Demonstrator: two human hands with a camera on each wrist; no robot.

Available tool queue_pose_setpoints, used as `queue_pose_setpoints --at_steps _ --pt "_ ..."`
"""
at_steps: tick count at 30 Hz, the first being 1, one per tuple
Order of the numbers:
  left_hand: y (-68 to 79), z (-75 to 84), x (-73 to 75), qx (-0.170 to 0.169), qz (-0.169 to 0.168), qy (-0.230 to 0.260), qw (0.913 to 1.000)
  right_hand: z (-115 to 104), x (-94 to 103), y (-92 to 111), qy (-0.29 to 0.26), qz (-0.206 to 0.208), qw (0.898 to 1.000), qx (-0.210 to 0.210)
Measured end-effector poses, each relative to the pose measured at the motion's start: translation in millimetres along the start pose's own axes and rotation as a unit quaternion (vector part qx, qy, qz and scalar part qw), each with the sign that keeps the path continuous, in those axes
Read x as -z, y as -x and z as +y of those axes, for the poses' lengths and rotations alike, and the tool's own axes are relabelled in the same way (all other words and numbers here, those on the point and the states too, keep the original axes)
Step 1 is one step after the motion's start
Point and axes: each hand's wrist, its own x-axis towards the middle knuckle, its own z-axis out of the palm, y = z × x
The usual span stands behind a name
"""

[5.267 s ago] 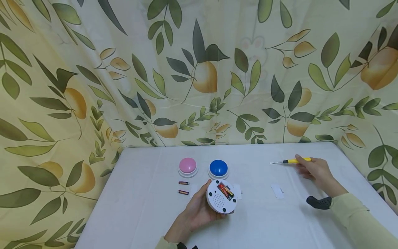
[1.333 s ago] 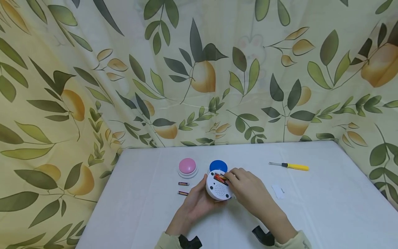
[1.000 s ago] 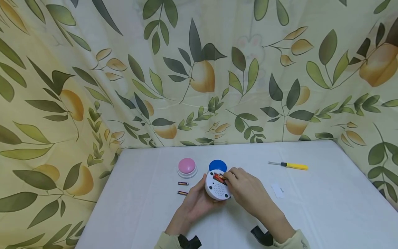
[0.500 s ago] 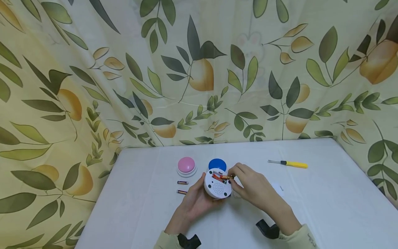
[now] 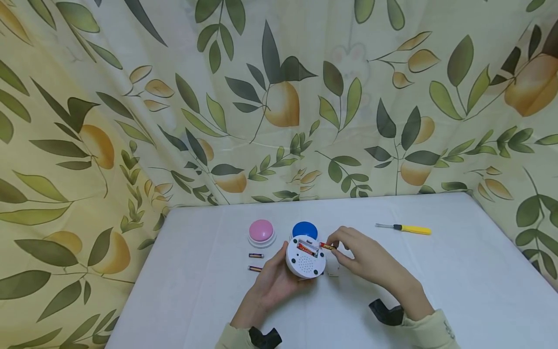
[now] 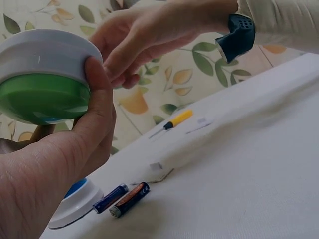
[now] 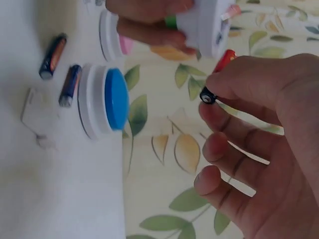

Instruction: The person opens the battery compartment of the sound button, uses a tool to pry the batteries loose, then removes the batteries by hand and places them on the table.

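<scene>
My left hand (image 5: 283,286) grips a round push-button light or buzzer (image 5: 301,264), its white underside turned up and its green dome (image 6: 45,99) facing down. In that underside an open battery compartment holds one red battery (image 5: 307,249); the slot beside it is bare. Just right of the compartment, my right hand (image 5: 366,254) pinches a second red battery (image 7: 227,60) between thumb and fingertips, its dark end toward the right wrist camera. The other right fingers are spread loosely.
Behind stand a pink-domed button (image 5: 261,231) and a blue-domed one (image 5: 305,230). Two dark batteries (image 6: 110,198) lie on the white table (image 5: 209,271). A small white cover (image 5: 333,269) lies under the right hand, another white piece (image 6: 202,124) near a yellow screwdriver (image 5: 414,229).
The right hand has lifted one battery out of the compartment and drawn it rightward. Several seconds ago it held the screwdriver, which now lies on the table. The left hand keeps its grip.
</scene>
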Motion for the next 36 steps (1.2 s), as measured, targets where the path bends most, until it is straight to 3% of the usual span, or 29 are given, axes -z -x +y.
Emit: queue_pose_setpoints --at_steps 10,19,27,36 --pt "0.8 1.3 -1.2 0.005 0.008 0.012 0.9999 43.5 18.7 6.9 -0.057 -0.032 0.997 -0.046" --pt "0.2 0.4 0.0 0.004 0.006 0.01 0.9999 80.6 19.7 16.4 -0.087 -0.053 0.992 -0.073" --pt "0.0 0.6 1.6 0.006 0.004 0.009 0.9999 98.1 6.6 16.0 -0.046 -0.069 0.991 -0.1" --pt "0.2 1.0 1.7 0.004 0.007 0.012 0.9999 102.7 -2.6 16.0 -0.002 -0.083 0.987 -0.136"
